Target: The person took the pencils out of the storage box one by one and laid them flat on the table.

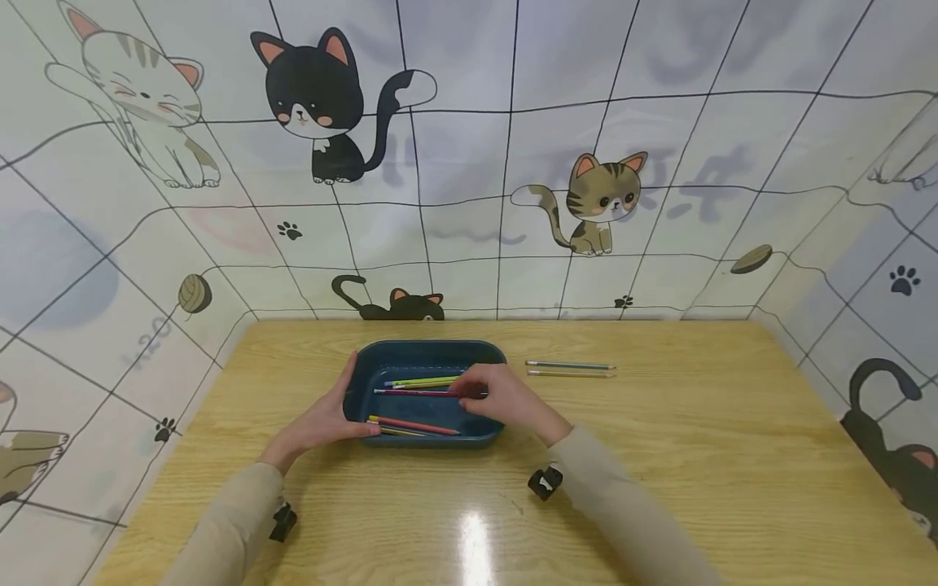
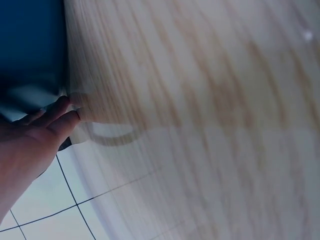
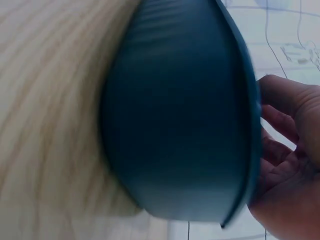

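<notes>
A dark blue plastic box (image 1: 425, 442) stands on the table with several pencils in it. My left hand (image 1: 318, 419) holds its left end, thumb at the front rim and fingers along the side. In the left wrist view the fingers (image 2: 60, 112) lie against the box's outer wall. Inside the box, my right hand (image 1: 506, 396) pinches a dark red pencil (image 1: 410, 393) near its right end. Behind it lie yellow-green pencils (image 1: 425, 381). Along the front wall rests a pinkish-red pencil (image 1: 418, 425) beside others. The right wrist view shows the box wall (image 3: 175, 115) hiding the fingertips.
To the right of the box, a green pencil (image 1: 572, 365) and a light yellowish pencil (image 1: 572, 374) lie side by side on the wooden table (image 1: 696, 456). A cat-print cloth (image 1: 469, 163) rises behind the table and at both sides.
</notes>
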A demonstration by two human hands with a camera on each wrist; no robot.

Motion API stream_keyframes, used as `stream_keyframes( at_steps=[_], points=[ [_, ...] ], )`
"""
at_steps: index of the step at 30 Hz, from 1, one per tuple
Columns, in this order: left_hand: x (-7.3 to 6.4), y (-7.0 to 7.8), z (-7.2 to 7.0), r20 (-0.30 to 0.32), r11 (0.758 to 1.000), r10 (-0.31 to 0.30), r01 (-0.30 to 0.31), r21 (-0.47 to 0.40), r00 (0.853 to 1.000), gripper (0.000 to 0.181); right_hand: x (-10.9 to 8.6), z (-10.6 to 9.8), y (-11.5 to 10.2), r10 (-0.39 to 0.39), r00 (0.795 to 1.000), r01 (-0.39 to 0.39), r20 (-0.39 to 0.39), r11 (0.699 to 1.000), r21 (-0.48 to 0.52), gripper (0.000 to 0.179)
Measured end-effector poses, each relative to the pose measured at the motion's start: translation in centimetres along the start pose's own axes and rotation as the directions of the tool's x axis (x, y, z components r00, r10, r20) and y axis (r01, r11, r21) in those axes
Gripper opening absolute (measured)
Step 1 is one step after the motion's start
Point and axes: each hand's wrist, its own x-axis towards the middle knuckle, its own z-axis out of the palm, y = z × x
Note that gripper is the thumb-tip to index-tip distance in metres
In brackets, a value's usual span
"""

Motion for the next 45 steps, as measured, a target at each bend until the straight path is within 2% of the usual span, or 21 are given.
stream_keyframes(
  at_steps=[5,12,18,24,28,37,45],
  points=[
    [0.1,-0.1,0.2,-0.012,1.000,-0.006,0.006,0.012,1.000,0.128,0.7,1.2,-0.6,0.023,0.997,-0.026,0.078,0.999,0.041,0.024],
    [-0.1,-0.3,0.2,-0.045,0.999,-0.026,0.028,0.040,0.999,0.126,1.9,2.4,-0.7,0.072,0.987,-0.084,0.141,0.993,0.079,0.026],
    [-0.1,-0.3,0.2,-0.088,0.996,-0.003,0.011,0.090,0.996,0.123,3.2,3.4,-0.4,0.084,0.979,-0.095,0.186,0.994,0.049,0.025],
    [-0.3,-0.5,0.4,-0.047,0.999,-0.020,0.022,0.043,0.999,0.124,4.1,4.6,0.0,0.134,0.962,-0.142,0.237,0.990,0.014,0.026],
    [-0.4,-0.6,0.5,-0.024,1.000,-0.011,0.012,0.024,1.000,0.127,4.3,5.1,0.3,0.139,0.959,-0.141,0.247,0.990,-0.007,0.026],
    [-0.4,-0.7,0.7,-0.030,1.000,-0.018,0.019,0.022,0.999,0.127,4.3,5.3,0.5,0.135,0.950,-0.133,0.280,0.991,-0.027,0.028],
    [-0.4,-0.6,0.6,-0.028,1.000,0.000,0.001,0.018,1.000,0.126,4.6,5.5,0.4,0.146,0.943,-0.143,0.298,0.989,-0.034,0.027]
  ],
)
